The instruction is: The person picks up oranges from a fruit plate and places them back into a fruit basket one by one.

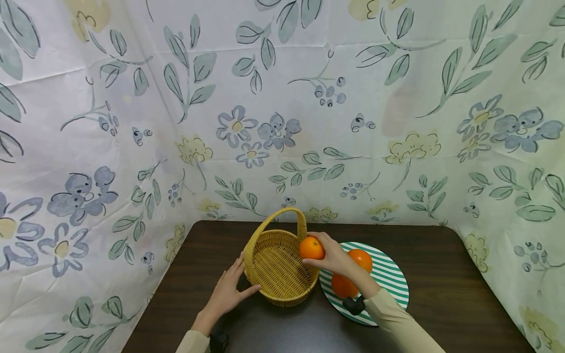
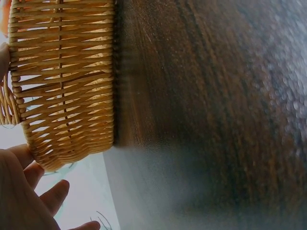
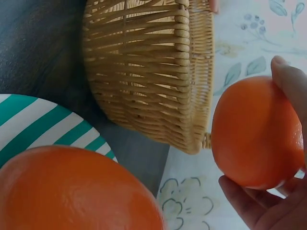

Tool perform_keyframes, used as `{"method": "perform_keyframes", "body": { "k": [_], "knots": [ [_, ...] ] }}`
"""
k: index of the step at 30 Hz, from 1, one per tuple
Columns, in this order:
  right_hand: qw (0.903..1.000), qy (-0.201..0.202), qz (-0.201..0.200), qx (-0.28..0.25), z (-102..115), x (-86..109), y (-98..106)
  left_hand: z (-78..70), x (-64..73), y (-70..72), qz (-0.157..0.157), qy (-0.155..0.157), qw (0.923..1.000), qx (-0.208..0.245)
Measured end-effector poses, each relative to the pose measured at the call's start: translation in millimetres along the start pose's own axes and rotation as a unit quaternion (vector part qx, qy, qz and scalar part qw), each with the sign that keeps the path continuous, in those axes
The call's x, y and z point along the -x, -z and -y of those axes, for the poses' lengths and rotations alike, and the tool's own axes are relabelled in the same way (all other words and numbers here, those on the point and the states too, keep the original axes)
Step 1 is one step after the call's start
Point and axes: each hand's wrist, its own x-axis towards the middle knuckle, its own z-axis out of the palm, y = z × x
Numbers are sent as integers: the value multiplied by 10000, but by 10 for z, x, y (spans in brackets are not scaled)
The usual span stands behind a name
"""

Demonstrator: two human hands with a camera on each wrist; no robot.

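My right hand (image 1: pixel 331 254) grips an orange (image 1: pixel 311 248) at the right rim of a yellow wicker basket (image 1: pixel 282 267). In the right wrist view that orange (image 3: pixel 259 132) sits between thumb and fingers, above the level of the basket's rim. My left hand (image 1: pixel 230 289) rests against the basket's left side with its fingers spread. The left wrist view has those fingers (image 2: pixel 53 196) touching the woven wall (image 2: pixel 67 86). Inside, the basket's woven bottom shows. Two more oranges (image 1: pixel 360 260) lie on a green-and-white striped plate (image 1: pixel 393 274), partly hidden behind the right arm.
A dark brown wooden table (image 1: pixel 437 274) carries the basket and plate. Floral cloth (image 1: pixel 282 122) hangs at the back and on both sides. The basket's tall handle (image 1: pixel 282 212) arches above its opening. A small black device (image 1: pixel 354 305) is on the right wrist, over the plate.
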Motion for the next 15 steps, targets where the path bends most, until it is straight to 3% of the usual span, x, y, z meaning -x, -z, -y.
{"method": "perform_keyframes", "body": {
  "k": [9,15],
  "knots": [
    [9998,-89,116,106,3,-21,-90,-2,3,-10,6,48,10000,26],
    [9985,-49,67,540,16,-48,-128,-9,0,-4,21,75,10000,33]
  ]
}}
